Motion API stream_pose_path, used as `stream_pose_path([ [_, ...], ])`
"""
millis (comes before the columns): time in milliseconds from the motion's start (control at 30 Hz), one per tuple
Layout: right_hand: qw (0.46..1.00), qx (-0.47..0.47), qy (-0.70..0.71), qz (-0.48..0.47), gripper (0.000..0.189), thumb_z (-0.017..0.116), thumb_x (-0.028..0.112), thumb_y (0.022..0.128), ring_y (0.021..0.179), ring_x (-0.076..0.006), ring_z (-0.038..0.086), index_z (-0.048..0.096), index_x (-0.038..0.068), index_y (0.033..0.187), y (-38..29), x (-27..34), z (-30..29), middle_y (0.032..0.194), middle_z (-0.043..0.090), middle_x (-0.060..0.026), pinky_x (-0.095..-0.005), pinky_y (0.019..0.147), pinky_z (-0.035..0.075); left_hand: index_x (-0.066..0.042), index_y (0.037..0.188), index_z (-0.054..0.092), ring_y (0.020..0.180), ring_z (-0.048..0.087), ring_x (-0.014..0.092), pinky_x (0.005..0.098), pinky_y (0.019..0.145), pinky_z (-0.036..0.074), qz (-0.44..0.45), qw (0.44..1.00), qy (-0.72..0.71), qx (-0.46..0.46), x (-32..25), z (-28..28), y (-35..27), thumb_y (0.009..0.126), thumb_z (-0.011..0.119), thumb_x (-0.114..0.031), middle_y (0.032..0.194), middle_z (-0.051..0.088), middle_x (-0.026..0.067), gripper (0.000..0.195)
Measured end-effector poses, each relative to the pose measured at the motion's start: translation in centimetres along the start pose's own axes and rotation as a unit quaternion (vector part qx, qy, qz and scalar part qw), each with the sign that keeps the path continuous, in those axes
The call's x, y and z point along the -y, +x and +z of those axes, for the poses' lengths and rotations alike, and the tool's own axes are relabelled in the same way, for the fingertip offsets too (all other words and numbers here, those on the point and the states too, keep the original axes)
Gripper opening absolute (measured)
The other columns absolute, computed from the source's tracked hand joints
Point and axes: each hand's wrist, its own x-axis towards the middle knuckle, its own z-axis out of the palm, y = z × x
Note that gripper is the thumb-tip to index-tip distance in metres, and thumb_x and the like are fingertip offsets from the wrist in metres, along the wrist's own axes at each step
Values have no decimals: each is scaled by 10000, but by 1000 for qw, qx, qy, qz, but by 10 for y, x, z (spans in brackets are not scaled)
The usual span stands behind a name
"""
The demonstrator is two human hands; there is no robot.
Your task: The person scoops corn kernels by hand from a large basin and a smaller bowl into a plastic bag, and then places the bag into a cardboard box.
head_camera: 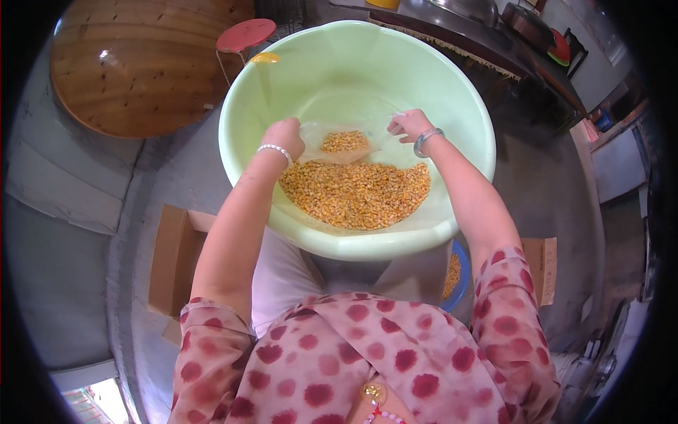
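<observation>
A large pale green plastic basin [339,248] rests over my lap. Loose yellow corn kernels [360,196] form a pile against its near side. Just beyond the pile is a clear plastic bag [318,153] with a small heap of kernels in it. My left hand [284,137] grips the bag's left edge in a closed fist, a braided bracelet at the wrist. On the opposite side, my right hand [413,126], below a bangle, pinches thin clear plastic between thumb and fingers. Kernels partly hide the basin's floor.
A yellow object [265,57] sits at the basin's left rim. Beyond it stand a red-topped stool [247,35] and a round wooden tabletop [143,63]. Cardboard boxes [168,259] flank my legs. A blue basin [462,275] holding kernels is on the floor at right.
</observation>
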Motion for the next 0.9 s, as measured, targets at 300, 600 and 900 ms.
stream_pose_path([
  [300,978,84,39,-189,267,453,120,849,576,-111,565,546,39,1085,-21,50,26,664,589,-43,-236,550,458,45,754,579,494,580,165,264,460,469,-187,898,-398,-3,9,-4,19,724,561,-127,588,577,101,175],
  [600,981,63,54,-174,464,475,29,823,528,-111,559,363,83,1269,-22,46,17,657,580,-52,-242,525,497,-15,870,615,594,599,217,312,659,466,-125,973,-181,-71,9,1,16,710,574,-245,687,614,132,283],
  [900,983,65,91,-143,554,494,4,791,541,-124,563,310,114,1302,-32,50,9,721,584,-80,-260,517,504,10,836,575,530,580,136,256,504,452,-167,815,-547,-99,1,-12,17,778,550,-167,622,565,81,188],
])
